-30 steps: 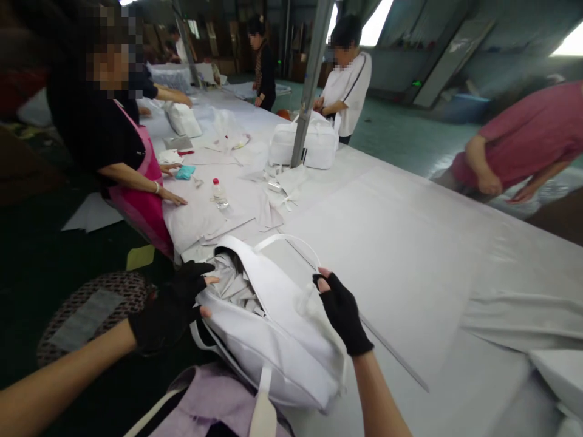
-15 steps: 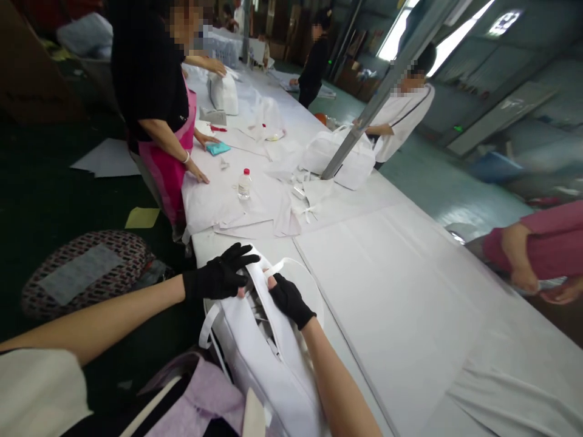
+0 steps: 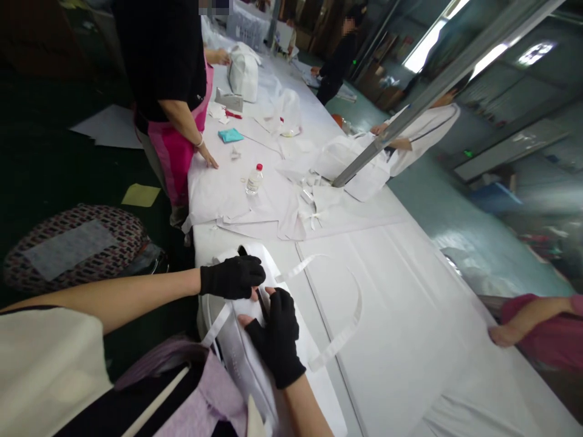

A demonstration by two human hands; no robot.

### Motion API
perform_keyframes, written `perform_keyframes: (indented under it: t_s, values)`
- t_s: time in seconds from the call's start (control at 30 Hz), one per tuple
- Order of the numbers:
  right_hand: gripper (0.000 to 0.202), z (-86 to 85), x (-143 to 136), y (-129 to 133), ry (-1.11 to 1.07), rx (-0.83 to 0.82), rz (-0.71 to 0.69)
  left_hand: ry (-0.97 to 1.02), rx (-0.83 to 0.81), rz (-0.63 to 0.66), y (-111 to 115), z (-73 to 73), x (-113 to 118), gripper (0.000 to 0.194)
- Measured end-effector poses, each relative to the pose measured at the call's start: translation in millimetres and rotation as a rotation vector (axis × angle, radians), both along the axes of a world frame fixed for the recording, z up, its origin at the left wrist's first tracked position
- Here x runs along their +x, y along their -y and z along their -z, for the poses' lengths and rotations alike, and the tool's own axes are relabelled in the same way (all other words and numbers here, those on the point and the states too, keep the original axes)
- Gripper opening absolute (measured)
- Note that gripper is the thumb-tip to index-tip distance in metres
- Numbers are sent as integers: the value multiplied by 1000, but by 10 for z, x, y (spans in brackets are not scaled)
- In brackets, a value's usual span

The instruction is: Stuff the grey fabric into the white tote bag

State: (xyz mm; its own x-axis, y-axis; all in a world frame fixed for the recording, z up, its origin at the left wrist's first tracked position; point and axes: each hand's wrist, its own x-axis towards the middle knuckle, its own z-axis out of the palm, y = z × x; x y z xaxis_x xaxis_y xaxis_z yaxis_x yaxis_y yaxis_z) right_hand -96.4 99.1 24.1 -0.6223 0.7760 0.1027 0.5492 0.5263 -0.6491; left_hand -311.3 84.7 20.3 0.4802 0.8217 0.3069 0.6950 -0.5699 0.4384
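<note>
Fingers of both gloved hands now lie close together on the top of the white bag, where a second ago they were held wide at its two ends with the mouth gaping and grey fabric showing inside. The left hand curls over the far end of the opening, its fingers bent and pressed down on the cloth; the right hand lies flat just beside it, fingers together and pointing up along the dark slit that is left of the mouth. The two hands are almost touching, so the opening has been drawn nearly shut and the filling is hidden; by the look of it the closing of the bag is well along. The bag sits at the near edge of the table, partly overhanging toward the wearer, with one white strap looping loose over the table surface to its right. Farther along the left edge a person in a pink apron rests a hand on spread white cloth, near a small water bottle. Another finished white bag stands toward the far end of the table.
</note>
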Motion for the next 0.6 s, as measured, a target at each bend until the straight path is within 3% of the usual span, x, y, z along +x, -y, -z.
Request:
perform_keyframes:
  t_s: [0.1,0.13,0.2,0.27,0.3,0.33,0.47,0.6]
  values:
    - [61,18,-140,-11,137,79,-23,19,27,0,49,-36,-82,15]
    - [62,44,-162,-15,159,98,-19,77,14,-63,70,-32,-148,16]
    - [67,113,-170,-15,183,146,-15,276,-92,-346,99,29,-338,22]
    - [74,181,-147,-10,190,187,-7,462,-261,-671,97,167,-568,33]
    - [76,207,-134,-9,194,194,-11,511,-348,-767,81,259,-681,37]
    - [77,225,-123,-8,196,194,-20,531,-430,-781,58,359,-782,39]
    - [78,237,-108,-12,179,182,-26,541,-644,-541,-82,696,-1021,26]
    - [78,235,-105,-12,164,187,-18,544,-728,-491,-198,799,-1079,24]
